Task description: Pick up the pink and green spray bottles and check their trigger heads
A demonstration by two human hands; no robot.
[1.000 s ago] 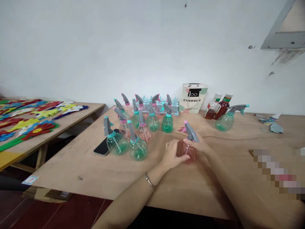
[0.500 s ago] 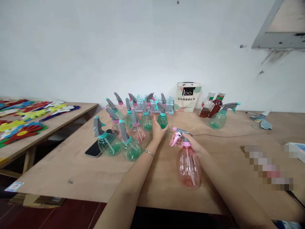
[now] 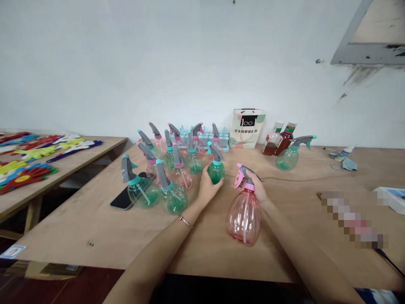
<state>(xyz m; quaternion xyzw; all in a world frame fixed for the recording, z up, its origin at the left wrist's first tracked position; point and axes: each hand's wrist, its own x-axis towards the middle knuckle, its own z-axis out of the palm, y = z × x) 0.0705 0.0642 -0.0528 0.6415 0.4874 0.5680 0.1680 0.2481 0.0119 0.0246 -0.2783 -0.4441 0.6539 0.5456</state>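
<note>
Pink spray bottle (image 3: 243,216) upright in right hand (image 3: 258,188) — nozzle leftward

A pixelated patch (image 3: 352,219) at four o'clock hides whatever lies on the table (image 3: 95,228) there; the right hand (image 3: 257,188) is mostly hidden behind the pink spray bottle (image 3: 243,215). Both forearms are cut off at six o'clock; print on the paper bag (image 3: 247,128) is too small to read.

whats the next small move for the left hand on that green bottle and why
Probably close the left hand fully around the green round plastic spray bottle and lift it clear of the cluster. The fingers already cup its body, while the right hand holds the pink ribbed plastic spray bottle by its neck.
</note>
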